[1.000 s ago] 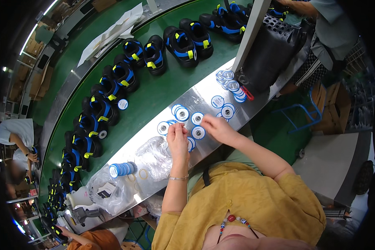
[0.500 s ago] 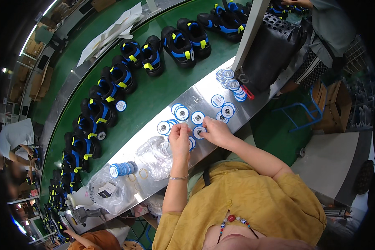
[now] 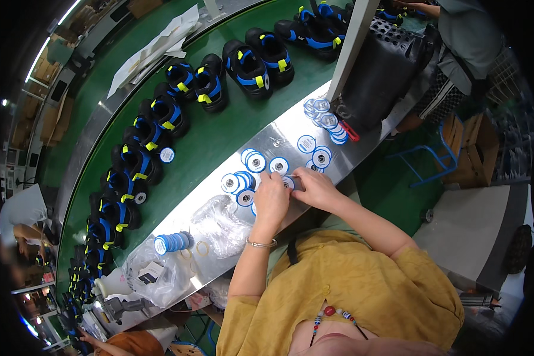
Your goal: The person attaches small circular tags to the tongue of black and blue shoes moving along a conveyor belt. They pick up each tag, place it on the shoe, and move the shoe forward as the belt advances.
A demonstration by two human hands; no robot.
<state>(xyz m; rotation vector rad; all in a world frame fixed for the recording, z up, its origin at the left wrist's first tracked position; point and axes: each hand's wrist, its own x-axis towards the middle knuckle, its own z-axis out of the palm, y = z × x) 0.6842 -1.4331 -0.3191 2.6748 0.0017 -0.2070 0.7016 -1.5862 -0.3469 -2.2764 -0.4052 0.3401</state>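
Both hands meet over the steel worktop (image 3: pixel 291 133): left hand (image 3: pixel 271 196) and right hand (image 3: pixel 314 185) pinch one small round disc (image 3: pixel 289 182) between them. Steady fingertip grip, wrists resting, seems best.

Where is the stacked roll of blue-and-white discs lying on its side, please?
The stacked roll of blue-and-white discs lies on the steel bench, left of both hands, beside the clear plastic bags.
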